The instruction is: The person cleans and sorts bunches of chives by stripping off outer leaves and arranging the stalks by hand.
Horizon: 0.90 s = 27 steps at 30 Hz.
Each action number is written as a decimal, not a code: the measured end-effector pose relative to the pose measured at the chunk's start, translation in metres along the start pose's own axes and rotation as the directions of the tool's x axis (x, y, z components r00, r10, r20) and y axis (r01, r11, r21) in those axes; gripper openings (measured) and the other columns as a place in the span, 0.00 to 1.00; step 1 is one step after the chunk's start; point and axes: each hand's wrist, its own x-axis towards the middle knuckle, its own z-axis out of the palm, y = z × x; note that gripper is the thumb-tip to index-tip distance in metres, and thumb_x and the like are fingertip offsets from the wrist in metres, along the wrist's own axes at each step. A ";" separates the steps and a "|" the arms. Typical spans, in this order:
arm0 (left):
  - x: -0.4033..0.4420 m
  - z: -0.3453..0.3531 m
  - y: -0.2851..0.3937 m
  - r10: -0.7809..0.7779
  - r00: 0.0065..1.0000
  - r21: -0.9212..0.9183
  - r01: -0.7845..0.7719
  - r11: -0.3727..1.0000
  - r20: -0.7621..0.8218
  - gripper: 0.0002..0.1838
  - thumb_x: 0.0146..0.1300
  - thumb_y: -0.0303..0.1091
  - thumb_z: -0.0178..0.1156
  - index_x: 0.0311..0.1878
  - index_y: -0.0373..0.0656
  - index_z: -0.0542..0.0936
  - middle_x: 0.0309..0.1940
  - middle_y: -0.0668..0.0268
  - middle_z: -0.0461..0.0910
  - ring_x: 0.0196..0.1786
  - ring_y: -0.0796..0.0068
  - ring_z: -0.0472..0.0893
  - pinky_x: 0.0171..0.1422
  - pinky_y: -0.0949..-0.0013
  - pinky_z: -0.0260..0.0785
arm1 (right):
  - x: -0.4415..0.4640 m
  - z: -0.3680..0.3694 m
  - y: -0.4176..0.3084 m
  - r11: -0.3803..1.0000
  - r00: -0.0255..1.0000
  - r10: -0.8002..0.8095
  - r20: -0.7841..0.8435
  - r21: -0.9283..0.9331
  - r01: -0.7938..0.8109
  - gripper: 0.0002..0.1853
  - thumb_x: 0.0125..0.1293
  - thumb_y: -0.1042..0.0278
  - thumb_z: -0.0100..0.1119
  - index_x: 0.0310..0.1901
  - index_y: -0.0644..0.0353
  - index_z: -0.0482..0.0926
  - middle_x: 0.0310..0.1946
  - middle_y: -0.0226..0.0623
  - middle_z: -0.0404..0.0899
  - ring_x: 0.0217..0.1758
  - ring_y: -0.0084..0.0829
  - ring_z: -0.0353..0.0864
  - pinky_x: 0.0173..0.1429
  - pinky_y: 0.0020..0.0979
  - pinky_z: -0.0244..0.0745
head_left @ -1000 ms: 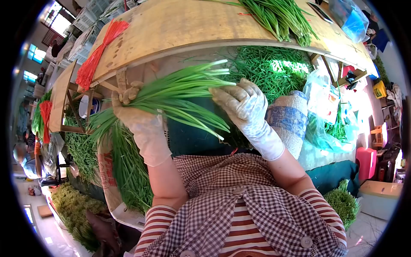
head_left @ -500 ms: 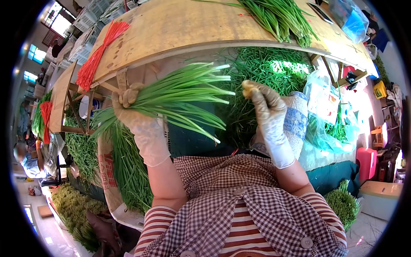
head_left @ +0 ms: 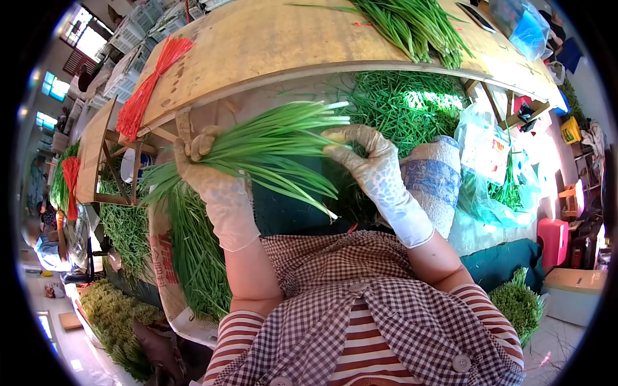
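Note:
My left hand (head_left: pixel 201 157), in a soiled pale glove, is closed round a bunch of garlic chives (head_left: pixel 270 141) held level above my lap. The bunch's white stem ends point to the right. My right hand (head_left: pixel 370 157), gloved too, has its thumb and forefinger pinched at the stem end of a chive on the bunch's right side. More long chives (head_left: pixel 199 257) lie in a printed sack below my left forearm. Another bundle of chives (head_left: pixel 415 32) rests on the wooden table (head_left: pixel 270 38) in front.
Red ties (head_left: pixel 151 90) hang over the table's left edge. A heap of loose green leaves (head_left: pixel 409 100) lies under the table. To the right are a blue-and-white towel-like cloth (head_left: pixel 434 180) and a clear plastic bag (head_left: pixel 483 154). Another person (head_left: pixel 50 248) is at far left.
My right hand has moved left and down to the bunch's stem ends, its fingers now pinching there. The yellowish scrap it held is no longer visible. My left hand keeps its hold.

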 end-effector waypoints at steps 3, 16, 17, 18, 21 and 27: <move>0.000 0.000 0.001 0.002 0.999 0.012 -0.002 1.000 0.038 0.21 0.65 0.34 0.52 0.15 0.50 0.61 0.09 0.74 0.60 0.17 0.76 0.65 0.44 0.68 0.68 | -0.001 -0.001 0.008 0.980 1.000 0.012 0.027 -0.201 -0.007 0.11 0.54 0.68 0.71 0.39 0.61 0.86 0.38 0.38 0.84 0.41 0.30 0.82 0.48 0.30 0.75; 0.008 -0.006 0.008 -0.115 0.953 -0.048 0.134 0.990 0.279 0.18 0.64 0.35 0.54 0.18 0.49 0.64 0.10 0.76 0.61 0.17 0.78 0.62 0.48 0.68 0.69 | -0.001 -0.016 0.010 0.764 0.853 -0.522 0.020 -0.433 0.478 0.06 0.48 0.73 0.66 0.27 0.56 0.77 0.31 0.35 0.81 0.38 0.34 0.82 0.65 0.48 0.67; 0.009 -0.006 0.009 -0.118 0.948 -0.036 0.135 0.990 0.296 0.18 0.64 0.35 0.54 0.18 0.49 0.65 0.10 0.76 0.61 0.16 0.79 0.62 0.49 0.68 0.69 | 0.000 -0.020 0.009 0.687 0.825 -0.563 0.053 -0.525 0.503 0.07 0.47 0.73 0.66 0.27 0.56 0.77 0.31 0.34 0.81 0.38 0.35 0.81 0.65 0.49 0.67; 0.009 -0.006 0.011 -0.121 0.942 -0.024 0.135 0.991 0.313 0.17 0.64 0.35 0.54 0.18 0.50 0.65 0.10 0.77 0.61 0.16 0.79 0.62 0.49 0.68 0.69 | 0.002 -0.026 0.013 0.637 0.805 -0.591 0.048 -0.585 0.502 0.07 0.44 0.73 0.65 0.27 0.54 0.78 0.30 0.32 0.80 0.36 0.36 0.81 0.64 0.49 0.68; 0.012 -0.014 0.011 -0.096 0.929 0.003 0.101 0.995 0.358 0.18 0.64 0.34 0.54 0.17 0.51 0.65 0.10 0.78 0.60 0.15 0.81 0.61 0.49 0.68 0.70 | 0.006 -0.045 0.020 0.600 0.770 -0.638 0.014 -0.617 0.509 0.07 0.45 0.74 0.64 0.25 0.54 0.75 0.29 0.33 0.80 0.35 0.36 0.81 0.63 0.48 0.69; 0.014 -0.007 0.031 -0.064 0.930 -0.079 0.099 0.992 0.362 0.17 0.65 0.35 0.51 0.19 0.49 0.66 0.09 0.78 0.57 0.15 0.81 0.58 0.41 0.72 0.70 | 0.025 -0.118 0.049 0.817 0.871 -0.236 -0.432 -0.573 -0.063 0.06 0.56 0.77 0.65 0.36 0.61 0.82 0.32 0.39 0.82 0.39 0.33 0.82 0.54 0.31 0.74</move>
